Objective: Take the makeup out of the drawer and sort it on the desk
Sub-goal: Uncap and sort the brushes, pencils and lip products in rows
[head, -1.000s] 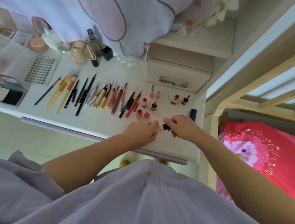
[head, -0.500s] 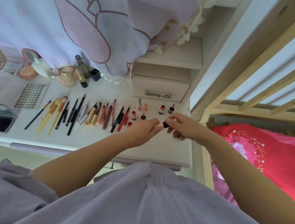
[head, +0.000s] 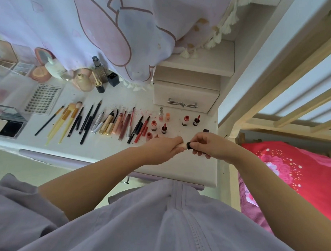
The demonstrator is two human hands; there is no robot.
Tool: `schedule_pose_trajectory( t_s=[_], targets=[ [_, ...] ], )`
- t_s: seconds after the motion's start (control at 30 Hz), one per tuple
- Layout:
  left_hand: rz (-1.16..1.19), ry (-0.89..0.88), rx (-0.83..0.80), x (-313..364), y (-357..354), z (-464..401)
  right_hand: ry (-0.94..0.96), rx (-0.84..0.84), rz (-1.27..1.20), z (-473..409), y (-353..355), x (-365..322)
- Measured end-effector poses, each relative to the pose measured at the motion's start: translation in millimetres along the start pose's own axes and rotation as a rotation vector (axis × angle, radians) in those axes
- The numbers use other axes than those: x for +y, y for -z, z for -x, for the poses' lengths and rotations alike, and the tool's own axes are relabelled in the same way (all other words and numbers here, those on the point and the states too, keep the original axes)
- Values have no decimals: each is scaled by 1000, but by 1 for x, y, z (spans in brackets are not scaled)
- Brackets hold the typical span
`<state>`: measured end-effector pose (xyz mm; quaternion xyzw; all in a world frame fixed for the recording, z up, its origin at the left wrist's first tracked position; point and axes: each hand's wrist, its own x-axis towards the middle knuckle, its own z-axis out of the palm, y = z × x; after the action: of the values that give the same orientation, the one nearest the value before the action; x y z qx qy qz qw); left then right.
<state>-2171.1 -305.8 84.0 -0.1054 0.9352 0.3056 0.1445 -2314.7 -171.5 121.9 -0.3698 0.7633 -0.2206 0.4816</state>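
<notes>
Over the desk's front right part, both my hands meet on a small pale pink tube (head: 182,145) with a black cap (head: 188,145). My left hand (head: 164,148) grips the tube's body, which is mostly hidden in the fist. My right hand (head: 207,146) pinches the black cap between thumb and fingers. On the white desk (head: 106,147) lies a sorted row: yellow-handled brushes (head: 66,119), black pencils (head: 87,120), gold and pink lip tubes (head: 117,123) and small red bottles (head: 184,121). The little drawer (head: 184,99) with a bow handle is shut.
Palettes and a clear organiser (head: 5,122) stand at the left, a lash tray (head: 43,99) beside them, and bottles (head: 98,75) at the back under a hanging pink-and-lilac cloth (head: 89,27). A wooden bed frame (head: 276,92) and red bedding (head: 291,168) border the desk's right edge.
The camera has tilted upward, so more of the cloth shows. Both hands have stayed together on the tube and cap, lifted slightly away from the desk's front.
</notes>
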Motion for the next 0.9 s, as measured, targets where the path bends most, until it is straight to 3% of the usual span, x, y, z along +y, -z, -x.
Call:
schedule_pose_trajectory(
  t_s=[0.17, 0.3, 0.4, 0.6, 0.73, 0.9],
  targets=[
    [206, 10, -257, 10, 11, -7, 19, -103, 37, 8, 9, 8],
    [748, 118, -581, 4, 31, -11, 104, -125, 8, 10, 18, 11],
    [1017, 199, -667, -9, 38, -9, 143, -2, -3, 9, 29, 16],
    [1204, 276, -307, -18, 31, -8, 20, 88, -102, 0, 45, 41],
    [974, 377, -93, -7, 11, -17, -43, 115, -190, -12, 34, 47],
    [515, 469, 328, 6, -18, -31, -189, 163, -587, -28, 11, 48]
  ],
)
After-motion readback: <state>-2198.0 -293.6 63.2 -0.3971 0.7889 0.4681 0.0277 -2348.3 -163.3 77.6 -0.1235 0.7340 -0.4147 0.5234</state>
